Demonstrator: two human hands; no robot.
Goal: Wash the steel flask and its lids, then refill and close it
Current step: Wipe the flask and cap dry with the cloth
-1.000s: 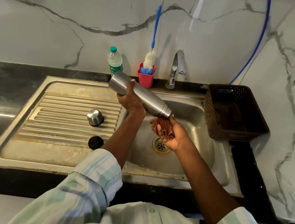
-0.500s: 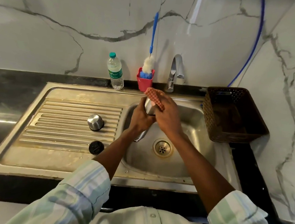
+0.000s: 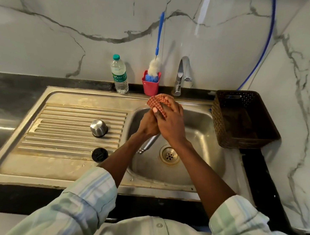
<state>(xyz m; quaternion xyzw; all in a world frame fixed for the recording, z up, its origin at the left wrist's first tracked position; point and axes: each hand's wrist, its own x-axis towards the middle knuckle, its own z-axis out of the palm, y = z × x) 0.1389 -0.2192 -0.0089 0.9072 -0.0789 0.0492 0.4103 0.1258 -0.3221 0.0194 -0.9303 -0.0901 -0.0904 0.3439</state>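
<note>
At frame centre, over the sink basin (image 3: 199, 154), the left hand (image 3: 148, 124) grips the steel flask (image 3: 149, 143) mouth-down — likely to drain — while the right hand (image 3: 170, 122) presses an orange scrub pad (image 3: 158, 101) around its base.

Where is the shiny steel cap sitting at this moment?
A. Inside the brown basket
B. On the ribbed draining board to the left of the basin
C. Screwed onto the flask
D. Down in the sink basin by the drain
B: the steel cap stands on the ribbed draining board, left of the basin, with a black lid nearer the front edge of it.
</note>
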